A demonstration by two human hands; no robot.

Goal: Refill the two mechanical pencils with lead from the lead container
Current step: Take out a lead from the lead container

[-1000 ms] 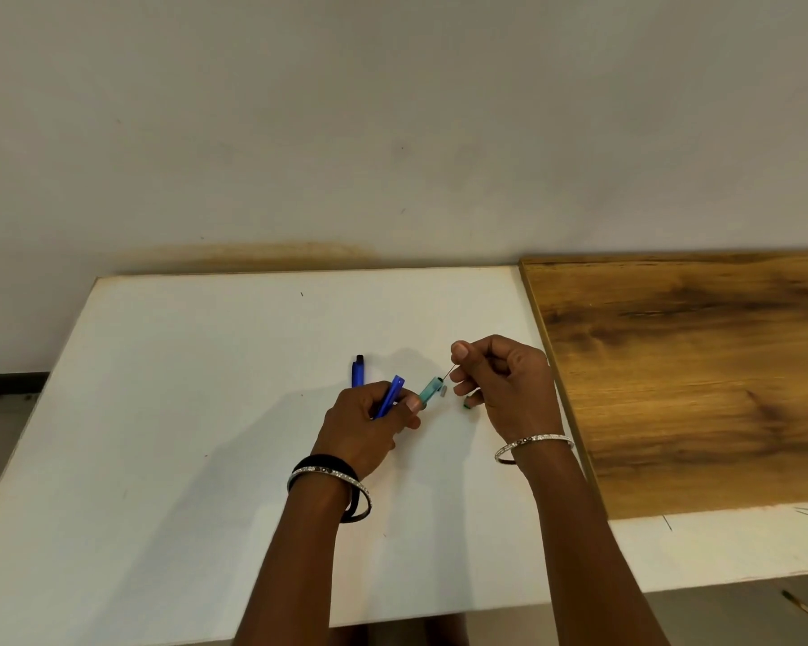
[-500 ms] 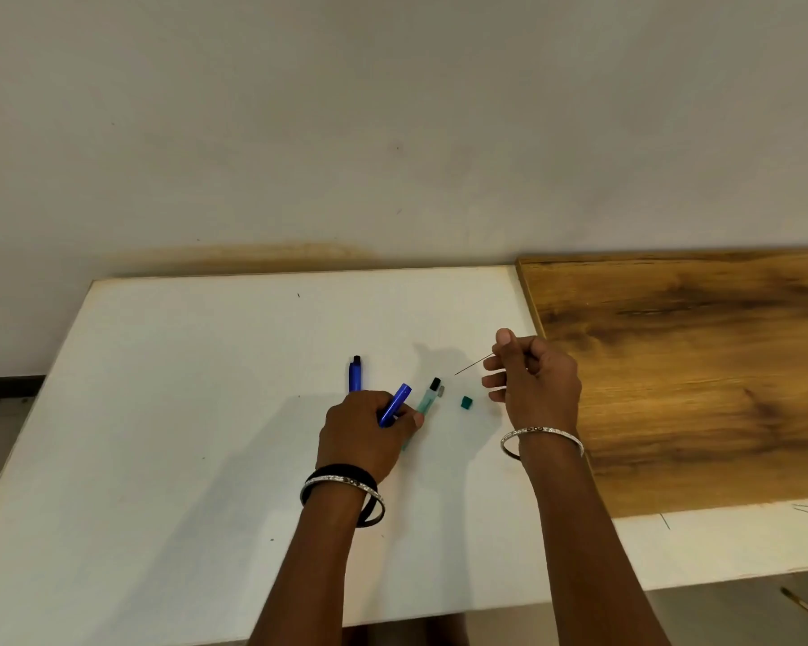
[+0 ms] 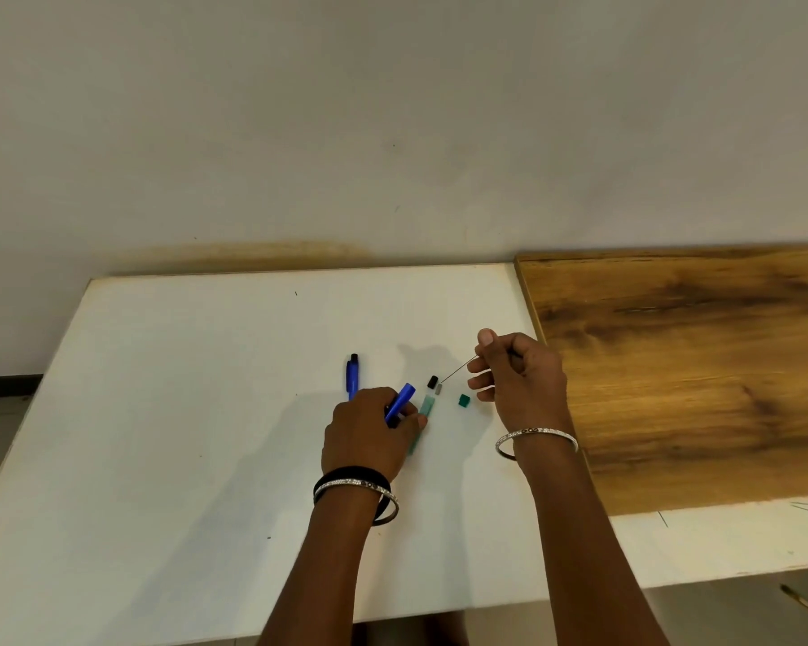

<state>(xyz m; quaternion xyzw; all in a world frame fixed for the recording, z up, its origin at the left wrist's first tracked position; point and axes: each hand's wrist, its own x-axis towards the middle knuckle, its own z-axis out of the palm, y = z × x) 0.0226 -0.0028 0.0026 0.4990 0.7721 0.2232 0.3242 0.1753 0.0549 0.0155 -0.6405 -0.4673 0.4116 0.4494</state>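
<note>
My left hand (image 3: 369,431) grips a blue mechanical pencil (image 3: 401,401), its upper end pointing up and to the right. A second blue pencil (image 3: 352,373) lies on the white table (image 3: 183,389) just behind that hand. The teal lead container (image 3: 426,405) lies on the table beside my left fingers, with a small black piece (image 3: 432,380) at its far end. Its green cap (image 3: 463,401) sits loose to the right. My right hand (image 3: 518,375) pinches a thin stick of lead (image 3: 458,369) between thumb and forefinger, held above the container's far end.
A brown wooden board (image 3: 696,366) covers the table's right part, right beside my right hand. A pale wall rises behind the table. The table's front edge runs near my forearms; a small stick (image 3: 801,599) lies on the floor at lower right.
My right hand drew the lead out of the container and moved right and up. My left hand let the container down onto the table and still holds the blue pencil.
</note>
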